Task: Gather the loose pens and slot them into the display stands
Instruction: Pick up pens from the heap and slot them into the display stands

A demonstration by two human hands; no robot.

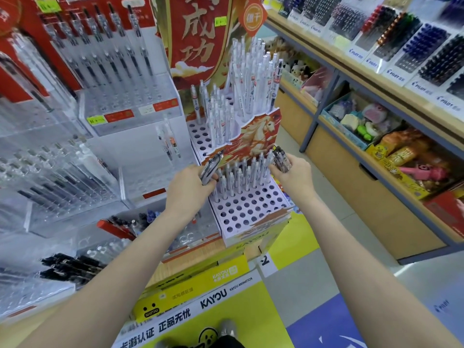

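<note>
1. Closest to me, a yellow KAYOU box (200, 285) sits below both forearms, under the display.
2. Just beneath the hands lies the white perforated pen stand (247, 209); most of its near holes are unfilled, and a row of white pens (238, 175) stands upright between my two hands.
3. My left hand (187, 183) is curled round a few dark-tipped clear pens (211, 167), their ends slanting up to the right.
4. My right hand (292, 173) clamps a bundle of dark clear pens (281, 156) at the stand's right edge, well apart from the left hand.
5. Beyond the hands, a horse-printed divider (258, 133) fronts an upper tier of taller white pens (251, 79).
6. Farther left, clear acrylic racks (120, 91) hold black-ink pens; to the far right, shelves (376, 79) carry Pilot pens.
</note>
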